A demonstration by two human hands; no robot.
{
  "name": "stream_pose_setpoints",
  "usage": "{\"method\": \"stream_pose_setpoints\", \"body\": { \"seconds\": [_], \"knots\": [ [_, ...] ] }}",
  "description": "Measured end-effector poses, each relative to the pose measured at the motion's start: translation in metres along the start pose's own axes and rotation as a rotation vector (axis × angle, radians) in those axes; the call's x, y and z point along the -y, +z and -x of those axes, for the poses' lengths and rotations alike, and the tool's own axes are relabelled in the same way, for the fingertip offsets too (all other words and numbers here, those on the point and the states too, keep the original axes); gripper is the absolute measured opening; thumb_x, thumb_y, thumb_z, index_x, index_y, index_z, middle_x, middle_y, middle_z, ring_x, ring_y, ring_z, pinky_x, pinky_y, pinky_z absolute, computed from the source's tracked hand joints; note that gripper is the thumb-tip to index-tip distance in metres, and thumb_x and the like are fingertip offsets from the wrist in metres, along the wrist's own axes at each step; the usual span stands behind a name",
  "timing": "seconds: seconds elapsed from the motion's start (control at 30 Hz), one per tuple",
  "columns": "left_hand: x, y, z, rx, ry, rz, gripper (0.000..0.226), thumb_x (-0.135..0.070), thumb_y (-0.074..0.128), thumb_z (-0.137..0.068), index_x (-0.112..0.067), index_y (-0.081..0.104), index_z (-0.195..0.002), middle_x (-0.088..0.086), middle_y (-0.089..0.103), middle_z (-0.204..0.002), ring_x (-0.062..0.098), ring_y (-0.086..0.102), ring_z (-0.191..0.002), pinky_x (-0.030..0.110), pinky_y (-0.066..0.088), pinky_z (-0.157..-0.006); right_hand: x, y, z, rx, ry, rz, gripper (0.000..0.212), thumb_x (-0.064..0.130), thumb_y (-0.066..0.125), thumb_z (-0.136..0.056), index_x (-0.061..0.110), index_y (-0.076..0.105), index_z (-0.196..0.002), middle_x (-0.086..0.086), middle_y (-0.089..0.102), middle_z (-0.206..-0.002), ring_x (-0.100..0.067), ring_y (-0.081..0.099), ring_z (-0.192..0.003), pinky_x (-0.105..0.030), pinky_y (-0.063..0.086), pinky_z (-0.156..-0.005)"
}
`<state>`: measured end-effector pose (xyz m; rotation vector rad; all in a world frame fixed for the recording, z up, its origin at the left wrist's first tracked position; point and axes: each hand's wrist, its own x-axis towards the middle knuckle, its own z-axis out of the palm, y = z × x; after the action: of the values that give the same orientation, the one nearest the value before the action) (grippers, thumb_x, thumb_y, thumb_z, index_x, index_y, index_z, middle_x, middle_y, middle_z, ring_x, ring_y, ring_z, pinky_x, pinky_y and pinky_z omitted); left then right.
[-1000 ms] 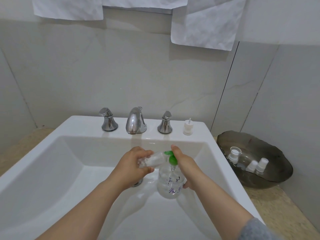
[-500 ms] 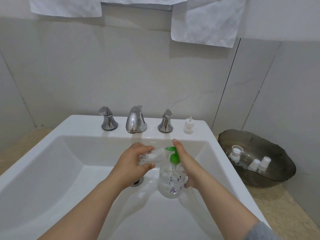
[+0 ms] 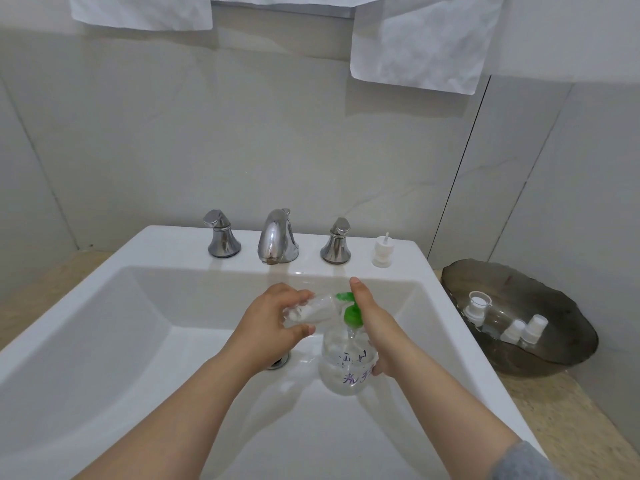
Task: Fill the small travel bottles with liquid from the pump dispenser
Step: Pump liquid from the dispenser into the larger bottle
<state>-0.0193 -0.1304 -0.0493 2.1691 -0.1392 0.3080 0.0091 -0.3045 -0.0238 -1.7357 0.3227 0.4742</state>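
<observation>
**A:** Where are the hands?

**B:** Both bare forearms reach forward over a white sink (image 3: 138, 306). The left hand (image 3: 273, 323) curls its fingers and thumb round a small travel bottle (image 3: 315, 310). The bottle is clear and lies on its side, with its mouth toward the green pump head (image 3: 351, 313).

**A:** And the right?

**B:** The right hand (image 3: 377, 327) grasps the clear pump dispenser (image 3: 346, 365) from its right side, over the basin. The forefinger stretches straight up past the pump head, and the lower fingers wrap round the body.

**A:** Any label?

**B:** There is handwriting (image 3: 353, 375) in dark and purple ink on the dispenser's body, but the characters are too small to read.
</observation>
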Motion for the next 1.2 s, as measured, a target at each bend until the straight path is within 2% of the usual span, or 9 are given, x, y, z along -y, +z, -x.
{"method": "stream_pose_setpoints", "body": {
  "seconds": [0.1, 0.27, 0.37, 0.43, 0.57, 0.67, 0.8, 0.97, 1.2],
  "knots": [
    [0.002, 0.001, -0.001, 0.003, -0.023, -0.002, 0.047, -0.013, 0.078, -0.074, -0.027, 0.064, -0.116, -0.01, 0.055, -0.102, 0.011, 0.057, -0.096, 0.015, 0.04, -0.079, 0.001, 0.0, 0.001, -0.011, -0.015, -0.003, 0.047, 0.066, 0.039, -0.091, 0.024, 0.049, -0.111, -0.002, 0.046, -0.109, -0.021, 0.04, -0.1, -0.038, 0.03, -0.086],
    [0.004, 0.002, 0.0, 0.044, -0.052, -0.004, 0.048, -0.014, 0.078, -0.073, -0.024, 0.064, -0.118, -0.01, 0.055, -0.104, 0.014, 0.058, -0.099, 0.03, 0.046, -0.092, 0.003, -0.001, 0.002, -0.032, -0.018, 0.033, 0.042, 0.059, 0.043, -0.094, 0.019, 0.05, -0.105, -0.001, 0.047, -0.091, -0.021, 0.042, -0.089, -0.038, 0.034, -0.081],
    [0.004, 0.003, 0.001, 0.051, -0.062, -0.038, 0.047, -0.015, 0.078, -0.075, -0.023, 0.064, -0.119, -0.011, 0.054, -0.105, 0.012, 0.056, -0.099, 0.026, 0.044, -0.093, 0.005, 0.0, 0.006, -0.034, -0.019, 0.049, 0.041, 0.056, 0.043, -0.095, 0.017, 0.053, -0.103, 0.001, 0.047, -0.083, -0.021, 0.045, -0.081, -0.037, 0.037, -0.073],
    [0.003, 0.003, 0.001, 0.053, -0.063, -0.04, 0.048, -0.015, 0.078, -0.075, -0.023, 0.063, -0.12, -0.012, 0.054, -0.104, 0.012, 0.056, -0.099, 0.026, 0.044, -0.092, 0.005, 0.0, 0.008, -0.035, -0.025, 0.05, 0.041, 0.055, 0.042, -0.096, 0.016, 0.054, -0.104, -0.002, 0.052, -0.09, -0.023, 0.049, -0.086, -0.036, 0.037, -0.071],
    [0.003, 0.003, 0.001, 0.055, -0.068, -0.024, 0.048, -0.015, 0.079, -0.073, -0.025, 0.065, -0.118, -0.012, 0.054, -0.103, 0.013, 0.057, -0.099, 0.033, 0.047, -0.094, 0.003, 0.0, 0.007, -0.041, -0.03, 0.057, 0.04, 0.055, 0.041, -0.096, 0.017, 0.054, -0.1, -0.013, 0.058, -0.124, -0.029, 0.055, -0.108, -0.039, 0.038, -0.079],
    [0.003, 0.002, 0.001, 0.039, -0.051, -0.002, 0.048, -0.015, 0.078, -0.073, -0.026, 0.064, -0.118, -0.012, 0.055, -0.103, 0.011, 0.057, -0.099, 0.027, 0.046, -0.092, 0.0, -0.002, 0.004, -0.017, -0.025, 0.037, 0.044, 0.061, 0.041, -0.093, 0.021, 0.052, -0.107, -0.008, 0.053, -0.114, -0.025, 0.047, -0.096, -0.038, 0.034, -0.083],
    [0.001, -0.001, -0.001, 0.003, -0.026, -0.014, 0.047, -0.015, 0.078, -0.074, -0.028, 0.064, -0.116, -0.01, 0.056, -0.104, 0.008, 0.056, -0.096, 0.012, 0.039, -0.082, 0.0, -0.002, -0.001, 0.001, -0.01, 0.007, 0.046, 0.067, 0.038, -0.091, 0.027, 0.047, -0.112, 0.0, 0.046, -0.11, -0.02, 0.039, -0.101, -0.039, 0.03, -0.085],
    [0.0, 0.0, 0.0, -0.008, -0.02, 0.003, 0.044, -0.013, 0.077, -0.073, -0.029, 0.066, -0.113, -0.009, 0.056, -0.102, 0.007, 0.056, -0.093, 0.018, 0.041, -0.083, -0.002, 0.0, -0.008, -0.012, -0.005, 0.015, 0.056, 0.069, 0.036, -0.09, 0.028, 0.048, -0.127, 0.0, 0.042, -0.114, -0.028, 0.04, -0.129, -0.044, 0.031, -0.101],
    [-0.001, 0.001, 0.0, -0.005, -0.021, -0.004, 0.044, -0.013, 0.077, -0.074, -0.029, 0.065, -0.113, -0.01, 0.056, -0.102, 0.005, 0.055, -0.094, 0.014, 0.039, -0.079, -0.004, 0.0, -0.01, -0.011, 0.038, 0.021, 0.069, 0.072, 0.038, -0.086, 0.024, 0.046, -0.136, -0.004, 0.047, -0.131, -0.032, 0.04, -0.131, -0.045, 0.031, -0.1]
  ]
}}
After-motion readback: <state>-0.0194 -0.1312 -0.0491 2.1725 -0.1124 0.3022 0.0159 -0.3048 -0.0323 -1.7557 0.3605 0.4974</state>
